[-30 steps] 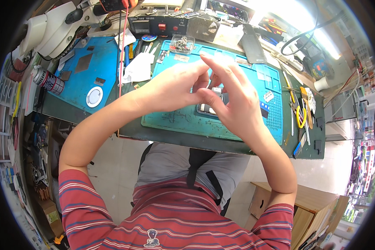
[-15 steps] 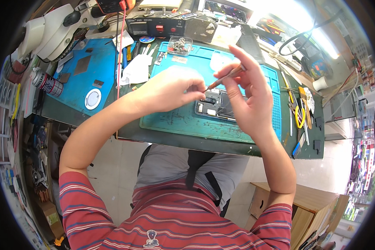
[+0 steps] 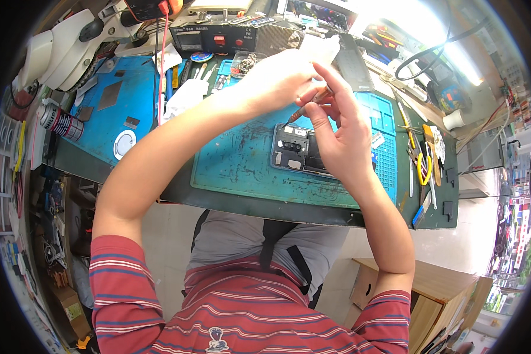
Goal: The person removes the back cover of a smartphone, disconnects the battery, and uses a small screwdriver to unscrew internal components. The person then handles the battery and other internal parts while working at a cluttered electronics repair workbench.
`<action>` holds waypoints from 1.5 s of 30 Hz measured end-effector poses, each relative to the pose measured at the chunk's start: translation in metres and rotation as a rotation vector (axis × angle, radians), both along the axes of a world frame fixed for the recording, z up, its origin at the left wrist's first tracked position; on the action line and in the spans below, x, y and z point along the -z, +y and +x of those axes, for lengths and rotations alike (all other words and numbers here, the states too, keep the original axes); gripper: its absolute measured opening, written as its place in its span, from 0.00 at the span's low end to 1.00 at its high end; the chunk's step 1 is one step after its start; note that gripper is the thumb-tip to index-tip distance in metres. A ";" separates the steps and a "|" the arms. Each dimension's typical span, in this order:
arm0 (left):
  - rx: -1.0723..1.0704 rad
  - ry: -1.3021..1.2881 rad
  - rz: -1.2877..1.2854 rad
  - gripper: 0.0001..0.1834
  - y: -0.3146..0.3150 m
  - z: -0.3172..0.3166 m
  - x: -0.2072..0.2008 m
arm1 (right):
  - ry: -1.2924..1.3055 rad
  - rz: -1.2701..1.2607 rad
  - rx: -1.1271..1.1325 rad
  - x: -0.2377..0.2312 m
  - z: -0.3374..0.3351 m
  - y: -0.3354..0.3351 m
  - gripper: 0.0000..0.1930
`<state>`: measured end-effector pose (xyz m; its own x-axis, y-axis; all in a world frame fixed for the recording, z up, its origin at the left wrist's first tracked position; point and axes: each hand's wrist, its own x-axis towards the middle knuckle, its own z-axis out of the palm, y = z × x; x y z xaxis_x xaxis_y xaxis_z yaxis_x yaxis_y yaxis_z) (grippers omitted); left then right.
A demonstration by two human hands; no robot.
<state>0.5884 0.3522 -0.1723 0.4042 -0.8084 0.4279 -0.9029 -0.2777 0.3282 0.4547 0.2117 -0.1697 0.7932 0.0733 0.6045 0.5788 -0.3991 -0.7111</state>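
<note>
An opened phone point(image 3: 291, 146) with its black inner parts showing lies on the teal work mat point(image 3: 236, 171). My right hand point(image 3: 343, 135) is closed around a slim copper-coloured screwdriver point(image 3: 304, 110) and partly covers the phone's right side. The screwdriver slants down to the left, its tip at the phone's upper left corner; contact there is too small to make out. My left hand point(image 3: 286, 76) reaches across beyond the phone, close to the screwdriver's upper part. Glare and my right hand hide its fingertips.
A clear box of small metal parts point(image 3: 243, 64) stands behind my left forearm. Yellow-handled pliers point(image 3: 423, 167) and other tools lie on the right. On the left are a blue mat point(image 3: 115, 118), a spray can point(image 3: 62, 122) and a white microscope point(image 3: 59, 50).
My left hand has moved away from the screwdriver's tip, farther back and to the right. My right hand has shifted slightly left, bringing the tip to the phone's upper corner.
</note>
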 end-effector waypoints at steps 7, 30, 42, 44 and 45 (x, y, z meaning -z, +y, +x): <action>-0.022 0.066 -0.175 0.12 0.041 -0.007 0.002 | 0.086 -0.034 -0.012 -0.007 -0.003 0.002 0.28; 0.065 0.638 -0.231 0.20 0.063 -0.059 -0.007 | 0.022 -0.292 0.033 -0.023 0.004 0.017 0.32; 0.063 0.555 -0.205 0.33 0.064 -0.051 -0.003 | -0.022 -0.288 0.037 -0.023 0.006 0.016 0.33; 0.006 0.568 -0.130 0.33 0.065 -0.052 -0.012 | -0.079 -0.409 0.109 -0.025 0.004 0.017 0.33; -0.011 0.577 -0.096 0.32 0.066 -0.052 -0.013 | -0.036 -0.365 0.091 -0.024 0.004 0.017 0.33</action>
